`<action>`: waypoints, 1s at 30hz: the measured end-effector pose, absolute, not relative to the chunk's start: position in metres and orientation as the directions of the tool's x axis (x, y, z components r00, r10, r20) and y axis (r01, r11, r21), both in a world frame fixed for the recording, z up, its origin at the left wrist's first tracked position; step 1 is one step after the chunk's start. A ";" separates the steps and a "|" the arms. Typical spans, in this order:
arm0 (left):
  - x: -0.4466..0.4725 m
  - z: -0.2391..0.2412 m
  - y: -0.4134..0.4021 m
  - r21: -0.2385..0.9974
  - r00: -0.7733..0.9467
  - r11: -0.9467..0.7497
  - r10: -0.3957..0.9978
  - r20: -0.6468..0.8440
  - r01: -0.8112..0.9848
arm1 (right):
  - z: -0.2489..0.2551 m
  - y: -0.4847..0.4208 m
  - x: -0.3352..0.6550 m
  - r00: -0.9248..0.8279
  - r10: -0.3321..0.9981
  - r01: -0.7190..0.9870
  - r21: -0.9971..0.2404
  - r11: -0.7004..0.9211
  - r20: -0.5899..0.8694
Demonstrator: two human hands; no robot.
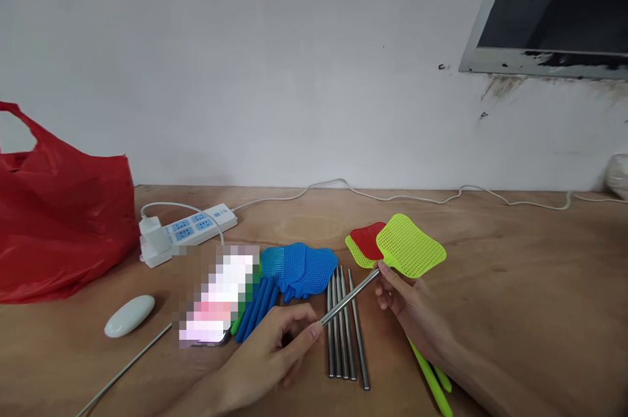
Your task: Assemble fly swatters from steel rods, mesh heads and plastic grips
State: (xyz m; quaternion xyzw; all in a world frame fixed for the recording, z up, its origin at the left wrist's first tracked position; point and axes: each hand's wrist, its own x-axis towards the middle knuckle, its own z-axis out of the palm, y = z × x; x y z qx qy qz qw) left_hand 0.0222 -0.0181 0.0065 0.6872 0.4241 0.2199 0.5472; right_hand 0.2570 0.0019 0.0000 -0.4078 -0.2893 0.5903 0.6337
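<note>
Rod: one slim metal rod (349,297), held above the tabletop between two hands, its long axis slanting from lower left to upper right.
Swatter head: yellow-green mesh swatter head (411,245) at the rod's upper right end, its neck in line with the rod.
Right hand: nearer that joint; the right hand (409,299) has its thumb and fingers closed around the neck.
Left hand: at the opposite, lower end; the left hand (279,346) pinches the rod between thumb and forefinger, other fingers curled.
Below the rod: loose metal rods (338,338), roughly side by side.
Right side: yellow-green handles (428,378) below the right wrist.
Behind: red swatter head (366,241).
Left side: blue swatter heads (316,270), blue handles (260,309).
Farther left: white power strip (203,226), red plastic bag (63,220).
</note>
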 end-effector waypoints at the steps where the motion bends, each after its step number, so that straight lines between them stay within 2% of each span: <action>1: 0.023 0.008 -0.019 0.937 0.541 -0.047 0.826 -0.159 0.346 | 0.001 0.002 0.257 0.128 0.985 -0.507 -0.862 -0.034 -0.114; 14: 0.023 0.012 -0.020 0.893 0.532 -0.143 0.838 -0.120 0.427 | 0.000 0.001 0.260 0.055 0.991 -0.494 -0.866 -0.083 -0.126; 23: 0.022 0.016 -0.018 0.827 0.523 -0.279 0.852 -0.022 0.489 | 0.001 0.002 0.258 0.139 0.983 -0.484 -0.874 -0.040 -0.122; 30: 0.019 0.015 -0.019 0.801 0.513 -0.261 0.856 -0.065 0.539 | 0.000 0.005 0.262 0.170 0.980 -0.503 -0.864 -0.003 -0.102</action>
